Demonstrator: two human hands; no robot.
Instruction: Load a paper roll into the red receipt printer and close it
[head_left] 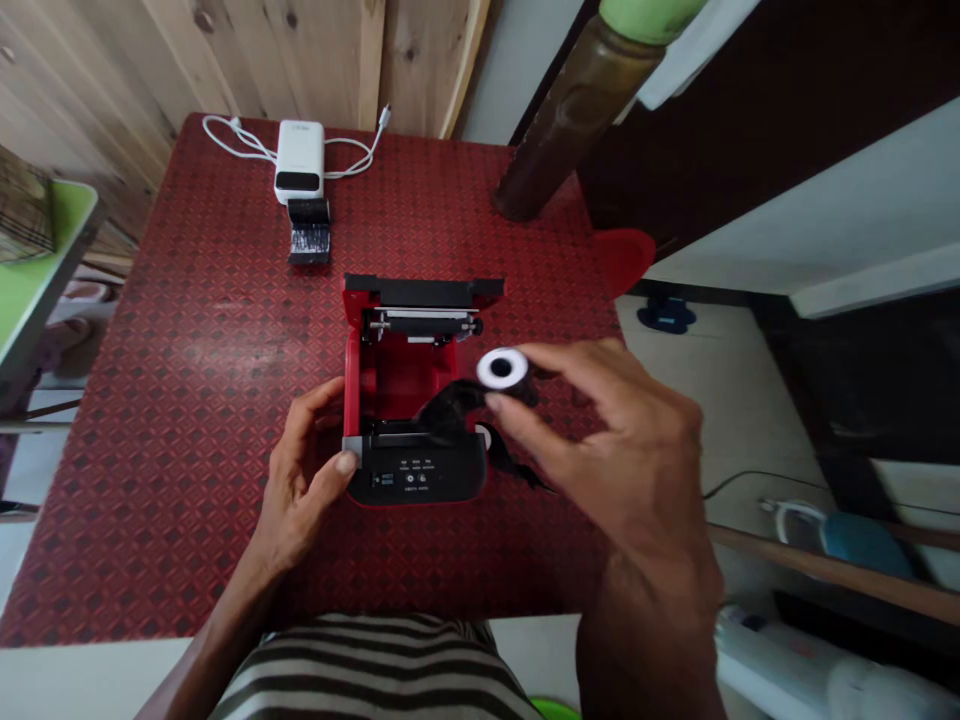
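A small red and black label printer (416,478) sits on the table with its lid (427,292) raised, showing a red inner bay and a black roller under the lid. My left hand (304,480) grips the printer's left side, thumb on the front corner and fingers along the wall. Between the thumb and fingers of my right hand (626,430) is a black ribbon roll (502,384) with a white end, held above the printer's right side. From it a loose black ribbon (454,408) hangs into the bay. Beside the printer lies another black strip (517,467), partly hidden.
The red patterned table (225,400) carries a white power bank (300,160) with a white cable, and a curled black strip (310,235) near it. A tall brown bottle (574,120) with a green cap stands at the back right. A green-topped table (45,260) is at left.
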